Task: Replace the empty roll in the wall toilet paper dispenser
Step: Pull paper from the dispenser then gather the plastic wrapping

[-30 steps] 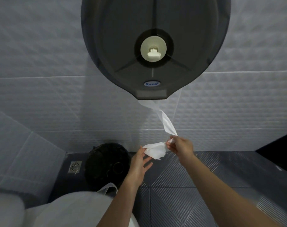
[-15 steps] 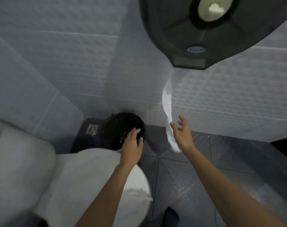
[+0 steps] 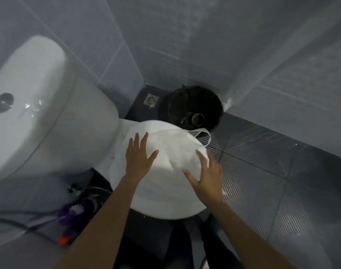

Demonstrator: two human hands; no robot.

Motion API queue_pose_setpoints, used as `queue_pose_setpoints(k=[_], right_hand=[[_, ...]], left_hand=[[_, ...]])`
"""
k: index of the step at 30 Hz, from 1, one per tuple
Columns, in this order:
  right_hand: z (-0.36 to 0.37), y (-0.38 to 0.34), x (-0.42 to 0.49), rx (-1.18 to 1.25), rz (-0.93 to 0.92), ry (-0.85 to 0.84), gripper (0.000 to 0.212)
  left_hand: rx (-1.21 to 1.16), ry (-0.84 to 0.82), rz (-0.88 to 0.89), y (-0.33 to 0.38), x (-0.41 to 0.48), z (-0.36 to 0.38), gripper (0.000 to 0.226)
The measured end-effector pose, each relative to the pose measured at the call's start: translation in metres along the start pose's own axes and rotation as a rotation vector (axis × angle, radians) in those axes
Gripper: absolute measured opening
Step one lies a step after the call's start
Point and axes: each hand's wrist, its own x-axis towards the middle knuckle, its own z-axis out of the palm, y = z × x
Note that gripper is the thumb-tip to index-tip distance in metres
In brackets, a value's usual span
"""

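Where the head view looks straight down: both hands spread flat, fingers apart, nothing pinched. Left hand (image 3: 139,158) at frame centre, palm down over a white plastic bag (image 3: 173,152); contact with the bag cannot be told. Right hand (image 3: 206,177) just right of centre, over the bag's right edge, blurred. Bag resting on the closed toilet lid (image 3: 160,202), one handle loop (image 3: 203,133) hanging toward upper right. Bag contents hidden. Toilet cistern (image 3: 39,105) at left of frame. Black bin (image 3: 196,107) above centre, in the wall corner, with a cardboard tube (image 3: 198,118) lying in it. Floor drain (image 3: 151,99) just left of the bin. Purple brush (image 3: 76,209) at lower left on the floor. Dispenser out of frame.
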Motion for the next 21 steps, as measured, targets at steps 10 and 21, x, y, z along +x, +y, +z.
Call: queue_pose_setpoints(k=[10,21], right_hand=[[0.046,0.027,-0.007,-0.660,-0.507,-0.480,0.109],[0.044,0.031,0.036,-0.395,-0.313,-0.320,0.035]], left_hand=[[0.174,-0.264,0.409,-0.082,-0.075,0.012,0.090],[-0.158,-0.094,0.253,-0.084,-0.041,0.025,0.034]])
